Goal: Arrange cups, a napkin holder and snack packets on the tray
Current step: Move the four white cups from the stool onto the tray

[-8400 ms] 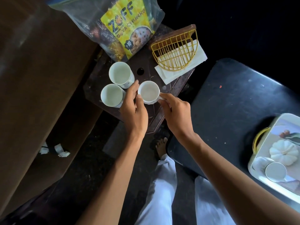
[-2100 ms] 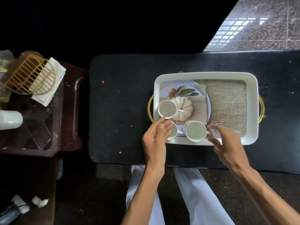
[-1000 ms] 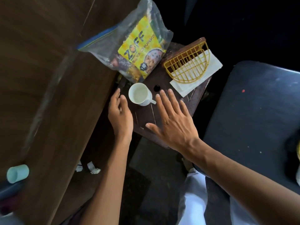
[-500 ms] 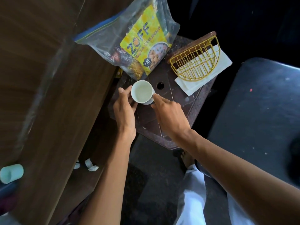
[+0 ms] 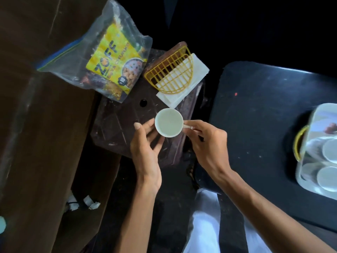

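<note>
My right hand [image 5: 204, 143] pinches the handle of a white cup [image 5: 168, 122] and holds it above the dark stool [image 5: 116, 128]. My left hand [image 5: 145, 148] is spread under the cup's left side, fingers touching its wall. A clear bag of snack packets [image 5: 111, 59], with a yellow packet showing, lies at the stool's back left. The yellow wire napkin holder [image 5: 170, 73] lies on its side on white napkins [image 5: 198, 70] behind the cup. The white tray [image 5: 310, 187] with gold handle sits at the right edge, two white cups [image 5: 329, 161] blurred inside.
A brown wooden panel [image 5: 40, 143] fills the left side. The tray rests on a black table [image 5: 255, 114] to the right of the stool. My white trouser legs [image 5: 206, 225] show at the bottom, and small white scraps [image 5: 85, 203] lie on the dark floor.
The cup has come off the stool and shifted right and toward me, gripped by its handle in my right hand. The view has swung right, bringing the tray into sight.
</note>
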{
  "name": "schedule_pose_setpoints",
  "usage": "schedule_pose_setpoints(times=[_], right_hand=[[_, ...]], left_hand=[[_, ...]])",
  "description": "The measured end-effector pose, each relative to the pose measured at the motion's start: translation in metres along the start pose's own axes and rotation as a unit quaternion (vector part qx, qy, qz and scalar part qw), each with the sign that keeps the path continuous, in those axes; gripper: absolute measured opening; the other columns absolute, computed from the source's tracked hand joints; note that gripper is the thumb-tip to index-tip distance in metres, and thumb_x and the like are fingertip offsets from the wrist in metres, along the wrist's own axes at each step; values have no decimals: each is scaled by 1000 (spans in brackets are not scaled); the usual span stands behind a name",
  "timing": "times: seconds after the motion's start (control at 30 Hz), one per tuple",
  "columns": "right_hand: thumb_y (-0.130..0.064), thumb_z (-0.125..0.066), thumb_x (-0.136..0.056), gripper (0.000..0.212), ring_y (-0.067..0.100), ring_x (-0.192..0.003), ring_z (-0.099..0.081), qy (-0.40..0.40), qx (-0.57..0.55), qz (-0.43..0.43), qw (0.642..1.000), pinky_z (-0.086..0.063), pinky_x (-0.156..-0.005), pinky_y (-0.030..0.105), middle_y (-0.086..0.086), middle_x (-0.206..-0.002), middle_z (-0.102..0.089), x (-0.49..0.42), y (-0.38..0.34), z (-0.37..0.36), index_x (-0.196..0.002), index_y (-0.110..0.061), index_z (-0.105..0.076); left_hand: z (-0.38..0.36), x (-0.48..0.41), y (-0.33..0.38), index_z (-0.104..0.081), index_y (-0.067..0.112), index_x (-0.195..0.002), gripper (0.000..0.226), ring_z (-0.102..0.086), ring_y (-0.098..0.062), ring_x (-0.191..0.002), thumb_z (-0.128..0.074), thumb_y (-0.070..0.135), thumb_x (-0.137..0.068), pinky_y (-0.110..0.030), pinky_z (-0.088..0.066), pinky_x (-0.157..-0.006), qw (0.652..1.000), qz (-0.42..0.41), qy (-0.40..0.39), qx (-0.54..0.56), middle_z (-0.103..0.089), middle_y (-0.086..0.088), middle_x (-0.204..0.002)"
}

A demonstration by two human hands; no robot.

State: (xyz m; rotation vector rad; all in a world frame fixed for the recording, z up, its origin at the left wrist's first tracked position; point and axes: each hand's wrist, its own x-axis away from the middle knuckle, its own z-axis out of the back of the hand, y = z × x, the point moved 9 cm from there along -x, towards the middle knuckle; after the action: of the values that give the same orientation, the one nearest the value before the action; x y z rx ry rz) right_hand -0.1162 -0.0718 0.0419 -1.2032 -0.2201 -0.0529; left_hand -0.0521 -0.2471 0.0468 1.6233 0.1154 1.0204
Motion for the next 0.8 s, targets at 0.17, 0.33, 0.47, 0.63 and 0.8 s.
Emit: schedule_pose_setpoints(times=[0.17, 0.33, 0.47, 0.63, 0.8], right_hand=[[-10, -73, -90, 14, -1, -86, -71, 83, 0, -5, 997, -58, -75, 22, -15, -93, -76, 28, 24, 98, -100, -19, -77], [-5, -71, -89, 15, -2, -87, -71, 154, 5, -44, 987, -56, -79, 18, -16, -93, -76, 61, 58, 194, -98, -17, -75], [-7, -73, -88, 26, -10, -78, -67, 186, 12, -80, 979, -50, -71, 10, -32, -84, -71, 84, 90, 264, -95, -31, -73], [-11, -75, -87, 15, -12, -79, -67, 205, 27, -108, 972, -51, -70, 8, -12, -88, -75, 98, 127, 342, -99, -20, -76], [-12, -74, -88, 16, -12, -81, -67, 232, 25, -124, 964, -47, -68, 4, -21, -87, -72, 104, 153, 399, -96, -25, -74]], left_hand=[[-72, 49, -25, -71, 14, -114, 27, -69, -20, -119, -46, 24, -108, -33, -60, -90, 997, 21, -74, 1, -75, -9, -122], [-149, 101, -60, -73, 13, -115, 27, -70, -17, -117, -48, 19, -107, -34, -61, -91, 988, 52, -146, -25, -77, -4, -119], [-206, 142, -90, -75, 10, -111, 23, -71, -20, -113, -53, 11, -104, -40, -61, -93, 980, 68, -178, -59, -77, -8, -114], [-270, 182, -119, -77, 10, -101, 18, -74, -11, -90, -60, 5, -99, -36, -63, -84, 970, 64, -220, -78, -79, -4, -97], [-320, 209, -142, -79, 20, -92, 23, -74, -21, -96, -62, 5, -97, -36, -65, -78, 966, 49, -229, -114, -79, -1, -100]])
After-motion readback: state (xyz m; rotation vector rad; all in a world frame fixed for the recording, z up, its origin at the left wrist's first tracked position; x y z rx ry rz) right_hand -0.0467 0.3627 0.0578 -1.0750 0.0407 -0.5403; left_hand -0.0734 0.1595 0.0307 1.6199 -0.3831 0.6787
